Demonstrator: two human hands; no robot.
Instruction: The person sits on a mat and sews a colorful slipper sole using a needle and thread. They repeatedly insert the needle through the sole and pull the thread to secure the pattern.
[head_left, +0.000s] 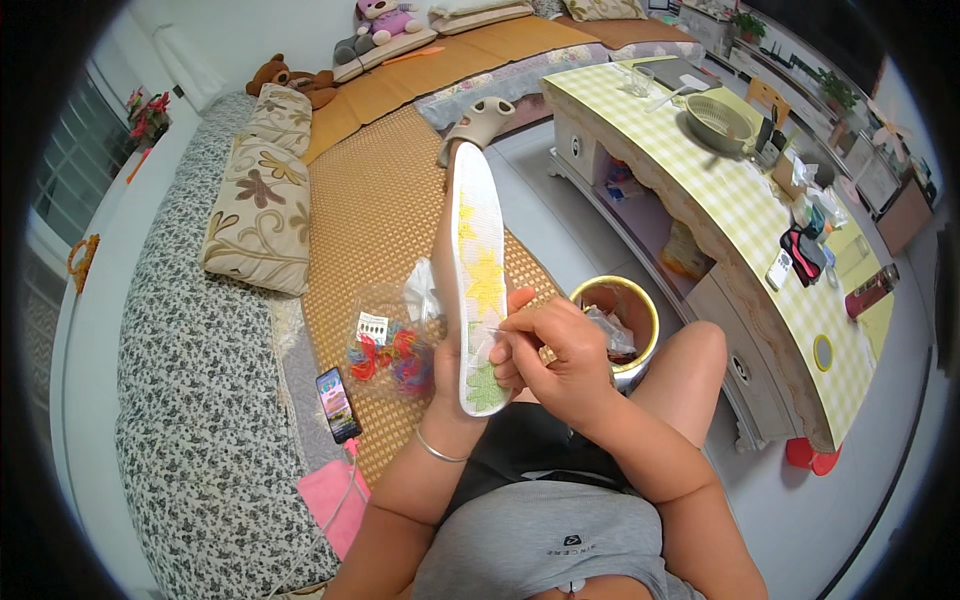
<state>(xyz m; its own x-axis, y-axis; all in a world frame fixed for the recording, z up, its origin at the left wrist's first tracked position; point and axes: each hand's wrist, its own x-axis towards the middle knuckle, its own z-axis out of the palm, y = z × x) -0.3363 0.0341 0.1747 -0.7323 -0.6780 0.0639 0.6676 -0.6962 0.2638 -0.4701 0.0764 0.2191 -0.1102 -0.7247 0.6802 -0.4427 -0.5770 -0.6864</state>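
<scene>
A white shoe insole (480, 247), embroidered with yellow and green leaf-like shapes, stands lengthwise before me over my lap. My left hand (447, 375) grips its lower part from behind and the left side; most of those fingers are hidden, though some tips show at the right edge. Over the lower right edge, my right hand (566, 349) pinches thumb and forefinger together close to the insole's face. A thin pale sliver, apparently a sewing needle (491, 329), sticks out from this pinch towards the green stitching. Any thread on it is too fine to make out.
Left of the insole, a clear plastic bag of coloured thread skeins (394, 356) lies on the woven seat mat (367, 202). Nearby is a phone (337, 405) on a cable. A yellow-rimmed bin (654, 322) stands right, beside a cabinet with a checked cloth (675, 142).
</scene>
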